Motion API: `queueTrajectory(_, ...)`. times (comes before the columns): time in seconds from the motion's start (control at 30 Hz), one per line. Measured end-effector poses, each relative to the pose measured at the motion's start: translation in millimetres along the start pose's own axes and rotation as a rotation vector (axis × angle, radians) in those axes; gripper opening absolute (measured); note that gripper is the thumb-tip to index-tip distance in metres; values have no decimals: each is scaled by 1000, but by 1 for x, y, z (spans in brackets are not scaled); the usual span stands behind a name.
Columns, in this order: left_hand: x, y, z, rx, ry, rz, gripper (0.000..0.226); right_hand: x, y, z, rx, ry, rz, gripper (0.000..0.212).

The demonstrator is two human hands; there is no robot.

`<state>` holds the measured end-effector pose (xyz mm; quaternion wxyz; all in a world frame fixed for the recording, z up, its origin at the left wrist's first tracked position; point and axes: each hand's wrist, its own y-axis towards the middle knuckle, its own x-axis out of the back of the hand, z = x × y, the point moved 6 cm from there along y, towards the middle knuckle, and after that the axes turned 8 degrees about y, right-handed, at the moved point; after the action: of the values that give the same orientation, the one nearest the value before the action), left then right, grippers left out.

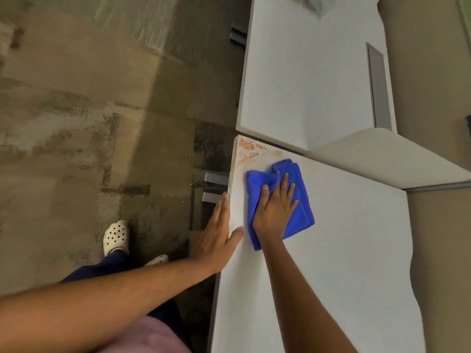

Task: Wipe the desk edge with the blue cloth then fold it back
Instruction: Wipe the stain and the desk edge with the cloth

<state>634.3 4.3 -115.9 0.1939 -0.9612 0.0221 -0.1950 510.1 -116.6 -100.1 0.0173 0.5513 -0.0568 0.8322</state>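
Now the right hand (pixel 274 207) lies flat on the blue cloth (pixel 280 202), fingers spread, and presses it onto the white desk (pixel 331 263). It grips nothing; the palm only rests on top. The cloth is folded in a few layers and sits close to the left edge of the desk, just near of the far left corner. On that corner there are orange-red smears (pixel 248 151), a little beyond the cloth and not touching it. The left hand (pixel 219 233) is open with the fingers together; it lies along the left edge of the desk, and the thumb rests on the top surface. Farther away a second white desk (pixel 305 72) stands. Below on the left, the brown floor (pixel 89 110) and a white perforated shoe (pixel 116 236) are visible.
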Motion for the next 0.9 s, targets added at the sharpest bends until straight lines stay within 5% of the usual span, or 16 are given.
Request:
queueTrajectory(0.17,-4,3,3,-87,-62,26,93,16,-25,-30,237,14,166,59)
queueTrajectory(0.47,-16,-6,9,29,-210,11,104,-4,71,35,258,-85,136,67)
queueTrajectory(0.67,-29,-9,5,108,-261,-169,96,-13,50,50,452,-123,192,63)
queueTrajectory(0.9,-43,-3,23,114,-264,-168,119,-1,13,6,640,-89,331,57)
